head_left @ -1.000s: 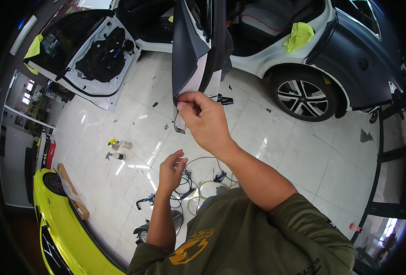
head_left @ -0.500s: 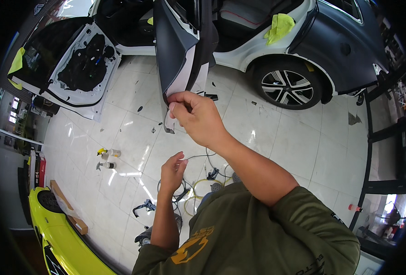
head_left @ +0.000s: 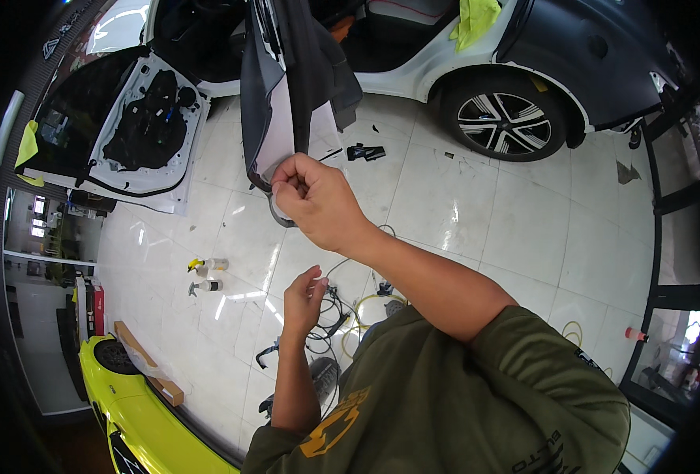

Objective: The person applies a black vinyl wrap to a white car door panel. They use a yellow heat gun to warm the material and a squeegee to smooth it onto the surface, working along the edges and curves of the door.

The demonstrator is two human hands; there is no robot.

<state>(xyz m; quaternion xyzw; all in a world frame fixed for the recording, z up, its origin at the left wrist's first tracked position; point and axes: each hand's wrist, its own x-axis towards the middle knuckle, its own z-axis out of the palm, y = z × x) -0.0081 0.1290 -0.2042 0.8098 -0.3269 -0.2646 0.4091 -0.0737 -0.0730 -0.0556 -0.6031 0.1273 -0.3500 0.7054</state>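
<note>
My right hand is closed in a pinch on the lower end of a dark grey film, at the bottom corner of an open car door whose white edge shows. A narrow strip of the film curls below my fingers. Exactly what lies between the fingertips is hidden. My left hand hovers lower down, over the floor, with its fingers loosely apart and nothing in them.
A stripped front door stands open at the left, with the rear wheel at the right. Spray bottles, black scraps and cables are on the tiled floor. A yellow-green car sits lower left.
My right hand has moved slightly left and down relative to the view, still pinching the film. The door appears more edge-on. My left hand keeps its loose pose.
</note>
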